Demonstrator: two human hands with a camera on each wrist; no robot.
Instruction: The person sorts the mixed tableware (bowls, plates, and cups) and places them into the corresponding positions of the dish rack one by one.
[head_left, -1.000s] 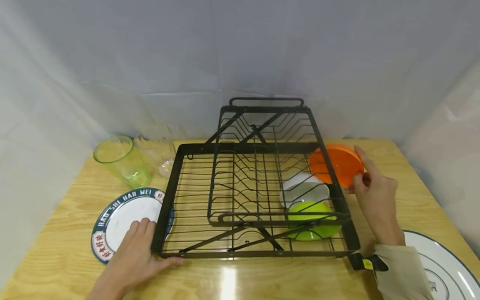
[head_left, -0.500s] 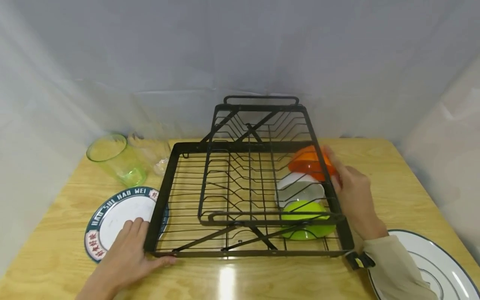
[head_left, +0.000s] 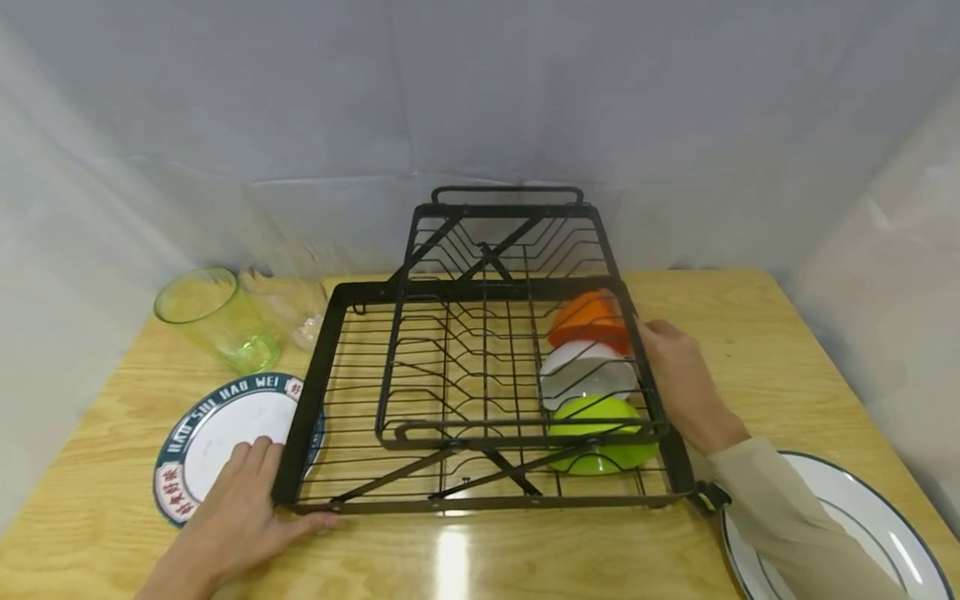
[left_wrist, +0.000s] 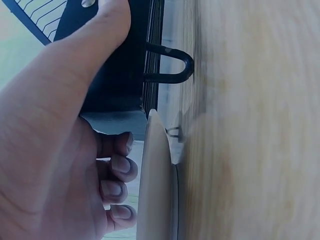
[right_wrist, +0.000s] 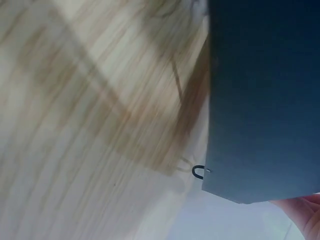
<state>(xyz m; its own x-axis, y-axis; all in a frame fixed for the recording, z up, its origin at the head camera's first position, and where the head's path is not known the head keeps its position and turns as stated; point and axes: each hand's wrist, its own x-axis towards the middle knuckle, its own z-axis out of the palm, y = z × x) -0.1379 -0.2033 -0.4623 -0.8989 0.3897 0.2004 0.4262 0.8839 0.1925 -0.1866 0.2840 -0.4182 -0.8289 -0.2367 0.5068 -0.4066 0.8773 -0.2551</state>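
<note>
A black two-tier wire dish rack (head_left: 483, 504) stands mid-table. My left hand (head_left: 232, 508) grips its front left corner; in the left wrist view the thumb (left_wrist: 112, 25) lies on the black wall and the other fingers are curled. On the rack's right side, a tilted orange bowl (head_left: 587, 321) sits behind a white bowl (head_left: 581, 375) and a lime-green bowl (head_left: 603, 458), seen through the wires. My right hand (head_left: 686, 383) reaches over the right rim to the orange bowl, which it appears to pinch; its fingertips are hidden by the frame.
A white plate with a blue lettered rim (head_left: 240, 433) lies under my left hand's side of the rack. Behind it stand a green tumbler (head_left: 240, 333) and a clear glass (head_left: 296, 312). A large white plate (head_left: 892, 546) lies at front right, partly under my sleeve.
The right hand has moved left with the orange bowl, bringing it from the rack's right edge into the rack, behind the white bowl. My left hand keeps its place on the corner.
</note>
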